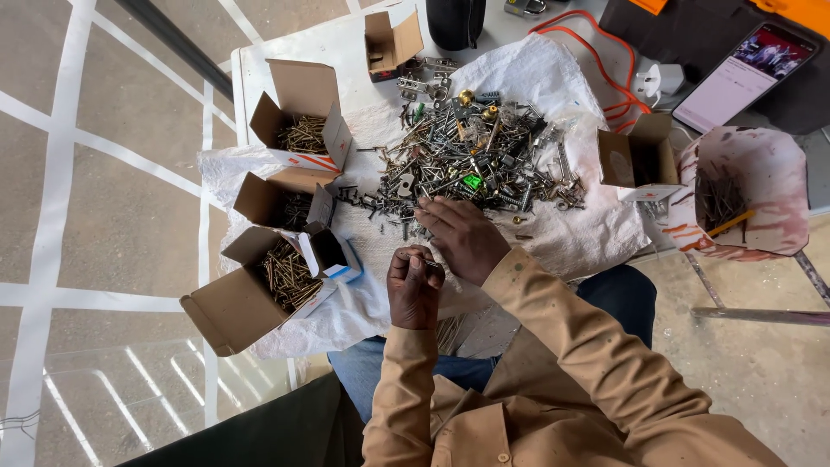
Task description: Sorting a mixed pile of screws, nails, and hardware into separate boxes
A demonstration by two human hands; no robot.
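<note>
**Sorting screws, pile still large**

Left hand (413,290) pinched on a few screws (430,263); right hand (460,235) spread, fingertips in mixed hardware pile (471,160) at twelve o'clock. Three cardboard boxes (285,275) at nine o'clock partly filled; most left unsorted.

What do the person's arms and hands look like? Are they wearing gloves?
No gloves: both hands are bare. The left hand and the right hand come out of long tan sleeves of a work jacket. The cloth has small dark specks and smudges, and a button shows near the bottom. No rings or watch can be seen.
</note>
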